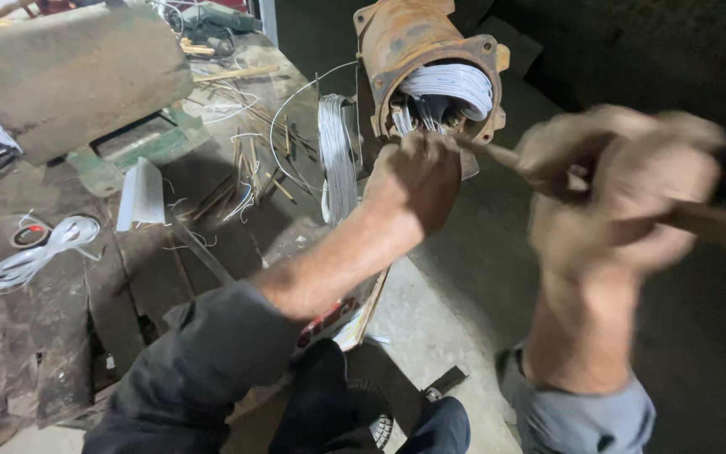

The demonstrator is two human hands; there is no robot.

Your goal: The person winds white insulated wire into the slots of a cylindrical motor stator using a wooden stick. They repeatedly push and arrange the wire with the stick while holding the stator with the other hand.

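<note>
A rusty orange motor housing stands at the bench edge, its open end packed with white and grey wire windings. My left hand is closed in a fist just below the opening, gripping the near end of a thin wooden stick that points into the windings. My right hand, blurred by motion, is closed around a thick wooden handle that runs off to the right. The tool's head is not visible.
A coil of silvery wire hangs beside the housing. The dirty workbench carries wooden sticks, loose wires, a white wire bundle, a white angled piece and a big grey cylinder. Concrete floor lies below, right.
</note>
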